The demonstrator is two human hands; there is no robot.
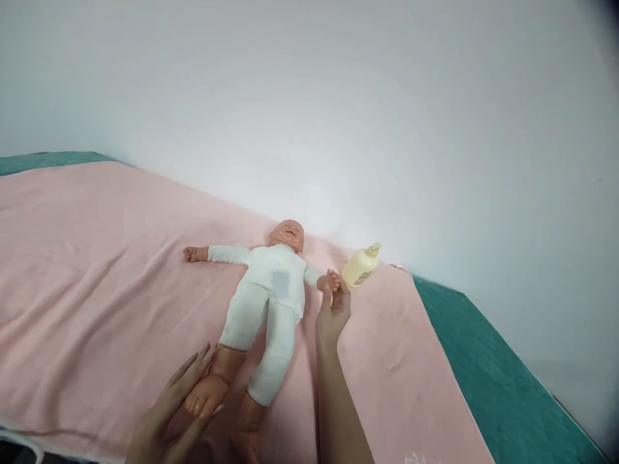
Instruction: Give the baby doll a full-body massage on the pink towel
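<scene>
Pink towel cloth [97,290] covers most of the lower frame, laid over a teal sheet [488,374] that shows at lower right and in a sliver at far left. White wall fills the top half.

Head view only. We see a baby doll [271,290] on its back at centre frame, head toward the wall, feet toward the bottom edge. It wears a white one-piece suit; bare plastic head, hands and feet. One doll arm stretches out flat toward the left of the frame, the other toward the right.

Our left hand [178,406], lower centre-left, cups the doll's foot on that side: fingers spread along the ankle and lower leg, thumb under the toes, a loose hold rather than a clench. The doll's other foot lies bare just right of it at the bottom edge, untouched.

Our right hand [333,309], centre frame, reaches up from the bottom edge and pinches the doll's small hand between fingertips and thumb, lifting it slightly off the cloth.

Cream lotion bottle [361,267] with a pump top lies tilted on the pink cloth just right of the pinched doll hand, near our right fingertips but apart from them, close to the wall.
</scene>
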